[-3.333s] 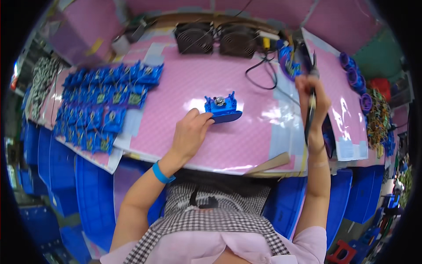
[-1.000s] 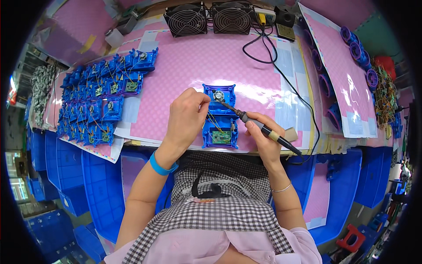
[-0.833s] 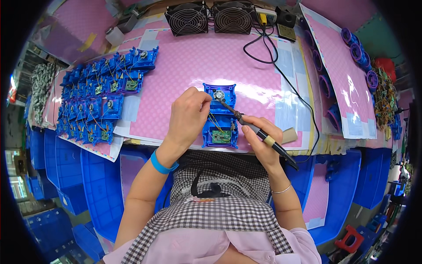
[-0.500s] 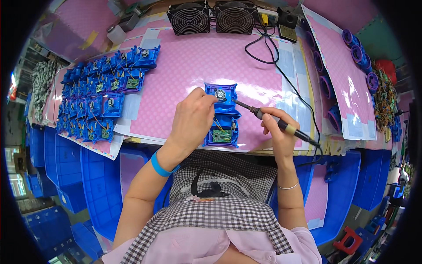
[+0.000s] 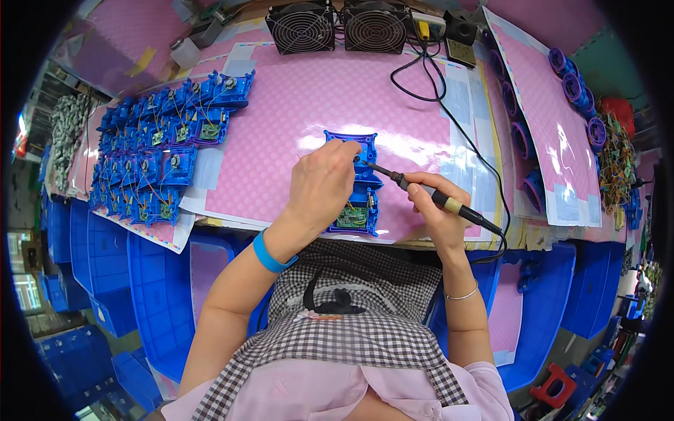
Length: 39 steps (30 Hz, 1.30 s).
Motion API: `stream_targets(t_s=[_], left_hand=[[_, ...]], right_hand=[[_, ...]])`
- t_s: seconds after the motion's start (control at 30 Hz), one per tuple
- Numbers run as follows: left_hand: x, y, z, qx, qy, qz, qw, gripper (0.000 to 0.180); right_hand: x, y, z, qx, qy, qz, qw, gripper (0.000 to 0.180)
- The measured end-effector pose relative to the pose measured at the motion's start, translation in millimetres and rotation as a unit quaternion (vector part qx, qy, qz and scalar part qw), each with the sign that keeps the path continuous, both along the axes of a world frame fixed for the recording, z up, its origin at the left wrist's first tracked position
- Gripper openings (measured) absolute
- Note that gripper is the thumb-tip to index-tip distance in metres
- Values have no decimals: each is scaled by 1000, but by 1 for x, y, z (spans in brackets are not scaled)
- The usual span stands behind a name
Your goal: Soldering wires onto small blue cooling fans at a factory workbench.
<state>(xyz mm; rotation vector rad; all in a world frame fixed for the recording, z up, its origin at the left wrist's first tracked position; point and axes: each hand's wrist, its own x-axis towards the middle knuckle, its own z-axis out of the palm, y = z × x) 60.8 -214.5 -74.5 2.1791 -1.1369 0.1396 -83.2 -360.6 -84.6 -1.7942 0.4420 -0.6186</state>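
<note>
Both forearms bare, no gloves on left hand (image 5: 321, 184) or right hand (image 5: 437, 214). Blue wristband (image 5: 270, 252) on the left wrist, thin silver bangle (image 5: 461, 295) on the right. Torso: pink short-sleeved top (image 5: 337, 393) under a black-and-white checked apron (image 5: 351, 319), with a small black clip or cord piece at the chest.

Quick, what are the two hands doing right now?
Left hand: fingers closed on the blue plastic part on the pink mat.
Right hand: closed around the soldering iron.
</note>
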Motion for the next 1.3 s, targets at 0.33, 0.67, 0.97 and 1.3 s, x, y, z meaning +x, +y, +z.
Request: stream_targets(t_s=[0.33, 0.67, 0.97, 1.3], left_hand=[[5, 5, 0, -38, -5, -2, 999, 16], [5, 11, 0, -94, 89, 68, 989, 14], [0, 13, -2, -100, 123, 28, 987, 9], [2, 13, -11, -28, 75, -9, 997, 13]], right_hand=[[0, -1, 3, -30, -23, 26, 999, 16], [3, -4, 0, 9, -40, -2, 999, 15], [3, -1, -5, 22, -39, -10, 999, 15], [4, 4, -2, 4, -37, -11, 999, 15]])
